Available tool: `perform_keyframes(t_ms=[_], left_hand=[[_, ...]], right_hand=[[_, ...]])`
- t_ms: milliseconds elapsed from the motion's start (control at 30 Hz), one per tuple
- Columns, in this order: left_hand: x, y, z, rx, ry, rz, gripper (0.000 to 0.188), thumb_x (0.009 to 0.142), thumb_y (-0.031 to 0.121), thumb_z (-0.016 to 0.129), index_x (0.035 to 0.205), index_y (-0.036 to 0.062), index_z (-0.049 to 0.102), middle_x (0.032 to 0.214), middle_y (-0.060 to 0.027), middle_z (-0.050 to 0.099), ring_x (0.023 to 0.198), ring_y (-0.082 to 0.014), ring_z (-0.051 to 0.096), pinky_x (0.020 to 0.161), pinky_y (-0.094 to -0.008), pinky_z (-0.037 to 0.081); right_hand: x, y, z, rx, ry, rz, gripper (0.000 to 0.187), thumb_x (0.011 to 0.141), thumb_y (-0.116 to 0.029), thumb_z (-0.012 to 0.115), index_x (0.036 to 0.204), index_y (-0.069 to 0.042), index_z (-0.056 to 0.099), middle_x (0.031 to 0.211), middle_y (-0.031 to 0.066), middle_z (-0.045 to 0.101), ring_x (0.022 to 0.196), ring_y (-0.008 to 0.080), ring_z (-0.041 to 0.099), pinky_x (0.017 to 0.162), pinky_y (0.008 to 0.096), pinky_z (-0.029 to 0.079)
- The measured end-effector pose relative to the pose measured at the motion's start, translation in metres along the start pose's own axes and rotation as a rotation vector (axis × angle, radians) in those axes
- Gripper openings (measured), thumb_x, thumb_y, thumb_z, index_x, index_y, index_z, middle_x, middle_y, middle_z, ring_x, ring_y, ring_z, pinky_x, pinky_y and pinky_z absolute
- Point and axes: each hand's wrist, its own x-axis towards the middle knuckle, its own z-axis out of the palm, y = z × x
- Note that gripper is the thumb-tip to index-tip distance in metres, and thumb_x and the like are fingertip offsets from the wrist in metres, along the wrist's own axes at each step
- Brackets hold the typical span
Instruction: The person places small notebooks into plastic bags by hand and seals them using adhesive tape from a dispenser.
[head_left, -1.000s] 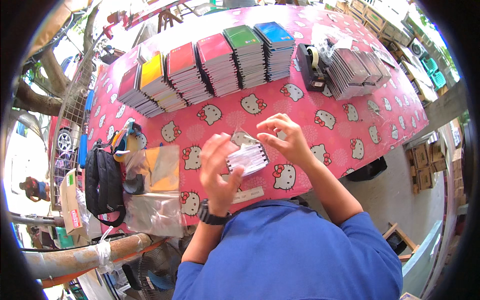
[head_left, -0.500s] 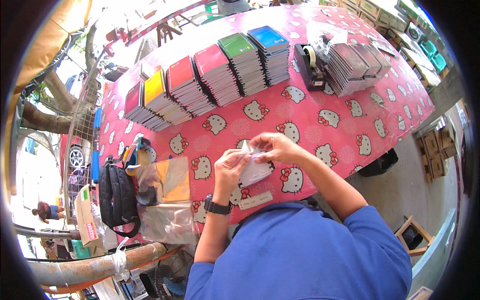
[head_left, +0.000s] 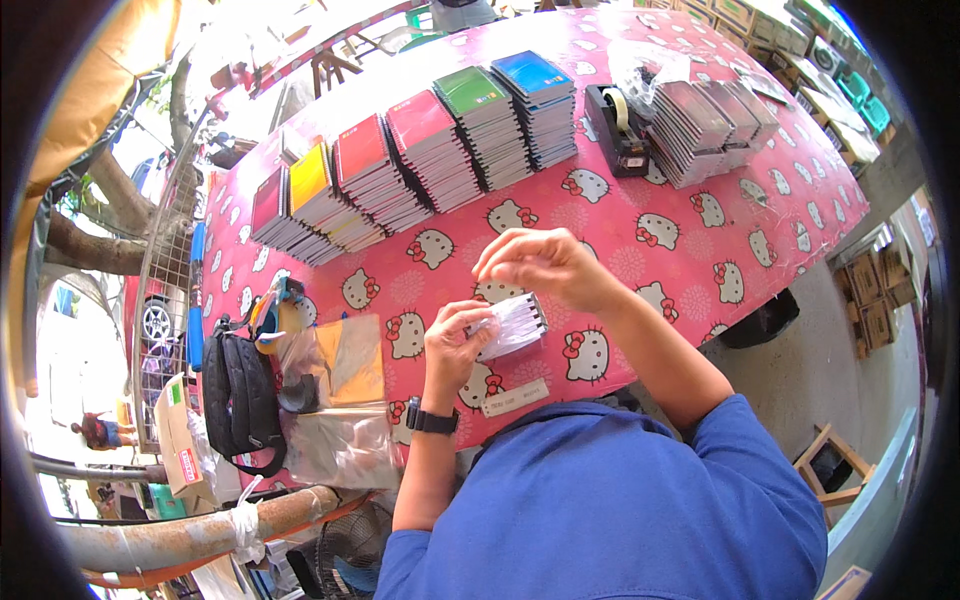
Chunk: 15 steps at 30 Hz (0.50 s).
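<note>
My left hand [head_left: 455, 345] grips a small bundle of spiral notebooks [head_left: 516, 332] at its left side, close over the table near my body. White page edges and black binding rings show on the bundle, and clear plastic seems to cover it. Above and beyond it, my right hand [head_left: 548, 266] is raised clear of the bundle. Its fingers are bent and drawn together toward the thumb; whatever they pinch, if anything, is too small to see. A white printed paper strip [head_left: 516, 397] lies just below the bundle, by the table edge.
Several stacks of spiral notebooks [head_left: 420, 120] stand in a row across the far side. Right of them are a black tape dispenser [head_left: 618, 130] and plastic-wrapped notebook packs [head_left: 700, 130]. A black backpack [head_left: 240, 395] and clear plastic bags [head_left: 340, 440] lie at the left.
My right hand has lifted off the bundle and moved up, away from my left hand. The bundle is now turned, its binding rings facing right. My left hand has kept its hold.
</note>
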Motion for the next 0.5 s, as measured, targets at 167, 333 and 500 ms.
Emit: perform_keyframes(t_ms=[167, 333, 500], left_hand=[[0.018, 0.002, 0.002, -0.235, 0.109, -0.054, 0.086, 0.069, 0.014, 0.077, 0.139, 0.0047, 0.027, 0.129, -0.0124, 0.044, 0.112, -0.0191, 0.047, 0.09, -0.0306, 0.042], [0.002, 0.017, -0.011, -0.259, -0.17, -0.066, 0.102, 0.062, 0.038, 0.081, 0.14, 0.0047, 0.025, 0.139, -0.0138, 0.035, 0.126, -0.0302, 0.036, 0.106, -0.0408, 0.026], [-0.023, 0.017, 0.002, 0.528, -0.056, 0.306, 0.075, 0.067, 0.052, 0.071, 0.127, 0.0132, 0.052, 0.136, -0.005, 0.046, 0.134, -0.0306, 0.028, 0.11, -0.0462, 0.015]], right_hand=[[-0.023, 0.06, -0.038, -0.288, -0.163, 0.33, 0.057, 0.075, -0.022, 0.075, 0.124, -0.004, 0.052, 0.11, 0.0064, 0.06, 0.097, 0.0152, 0.057, 0.085, 0.0291, 0.046], [-0.042, 0.047, -0.016, -0.592, -0.305, 0.017, 0.089, 0.059, -0.054, 0.077, 0.132, -0.013, 0.046, 0.138, 0.0093, 0.04, 0.129, 0.0277, 0.032, 0.102, 0.0472, 0.028], [-0.068, 0.044, -0.001, -1.086, -0.231, -0.256, 0.068, 0.07, -0.046, 0.071, 0.127, -0.013, 0.052, 0.135, 0.0044, 0.046, 0.129, 0.0256, 0.035, 0.099, 0.0439, 0.032]])
